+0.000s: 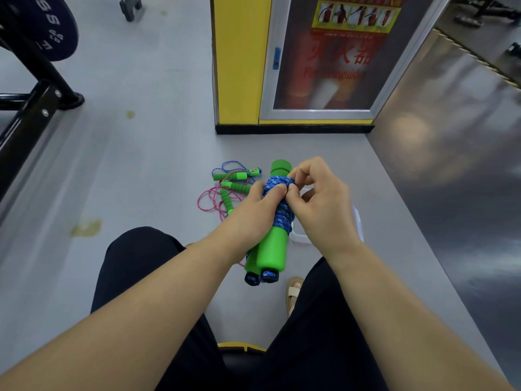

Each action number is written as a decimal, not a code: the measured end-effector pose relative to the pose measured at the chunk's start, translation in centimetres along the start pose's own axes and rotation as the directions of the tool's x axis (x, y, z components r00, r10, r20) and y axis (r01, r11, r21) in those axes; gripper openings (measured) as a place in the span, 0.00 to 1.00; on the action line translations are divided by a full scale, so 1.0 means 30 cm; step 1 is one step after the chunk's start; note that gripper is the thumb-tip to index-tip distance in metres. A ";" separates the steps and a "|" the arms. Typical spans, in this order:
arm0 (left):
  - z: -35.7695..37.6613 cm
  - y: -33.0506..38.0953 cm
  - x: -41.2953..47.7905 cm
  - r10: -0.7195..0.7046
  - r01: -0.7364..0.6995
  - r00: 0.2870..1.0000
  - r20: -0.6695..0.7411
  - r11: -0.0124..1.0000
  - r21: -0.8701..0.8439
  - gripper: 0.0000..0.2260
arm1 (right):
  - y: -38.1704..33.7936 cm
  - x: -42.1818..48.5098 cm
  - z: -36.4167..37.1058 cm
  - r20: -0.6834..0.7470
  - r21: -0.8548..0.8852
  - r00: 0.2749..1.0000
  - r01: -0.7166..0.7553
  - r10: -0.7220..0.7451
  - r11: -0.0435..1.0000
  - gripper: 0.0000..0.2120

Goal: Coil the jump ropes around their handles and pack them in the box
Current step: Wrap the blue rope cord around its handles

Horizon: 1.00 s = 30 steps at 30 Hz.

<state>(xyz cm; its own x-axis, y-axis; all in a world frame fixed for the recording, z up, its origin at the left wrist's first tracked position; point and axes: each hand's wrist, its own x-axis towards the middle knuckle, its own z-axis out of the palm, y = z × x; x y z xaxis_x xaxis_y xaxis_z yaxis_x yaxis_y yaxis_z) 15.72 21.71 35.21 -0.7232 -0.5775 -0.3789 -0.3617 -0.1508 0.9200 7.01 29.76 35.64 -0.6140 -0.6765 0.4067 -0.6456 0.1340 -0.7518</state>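
Note:
A pair of green foam handles (272,251) is held together above my lap, with a blue jump rope (277,193) coiled tightly round their middle. My left hand (253,213) grips the bundle from the left, thumb on the coils. My right hand (318,201) pinches the blue rope at the top of the coil with thumb and fingers. On the floor behind lie loose ropes: one blue rope (235,167) and one pink rope (208,198), with small green handles (234,189). A clear box (298,238) shows partly under my right hand.
I sit with dark trousers and a sandalled foot (293,294) on grey floor. A yellow pillar with a fire-extinguisher cabinet (324,66) stands ahead. A black weight rack (33,103) is at the left. A dark shiny wall panel (451,165) runs along the right.

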 end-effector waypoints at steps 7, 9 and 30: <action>0.002 -0.004 0.004 -0.046 0.045 0.999 -0.009 0.994 -0.099 0.14 | 0.000 0.015 -0.019 0.184 -0.143 0.982 0.060 -0.033 0.988 0.08; 0.004 -0.005 -0.005 -0.050 0.047 0.998 -0.043 0.996 -0.080 0.17 | 0.005 0.026 -0.028 0.255 -0.189 0.966 0.091 -0.040 0.978 0.08; -0.035 -0.063 -0.027 0.503 -0.409 0.851 -0.152 0.816 0.408 0.13 | -0.037 0.007 -0.045 0.335 0.371 0.818 -0.571 0.468 0.732 0.08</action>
<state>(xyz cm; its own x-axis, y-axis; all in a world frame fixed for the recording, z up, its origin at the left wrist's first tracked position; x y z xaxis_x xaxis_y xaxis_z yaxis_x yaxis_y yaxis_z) 17.60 21.63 33.88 -0.7076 -0.6892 0.1558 -0.2393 0.4411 0.8650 6.99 30.44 37.26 -0.6519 -0.7332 -0.1936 0.0470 0.2157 -0.9753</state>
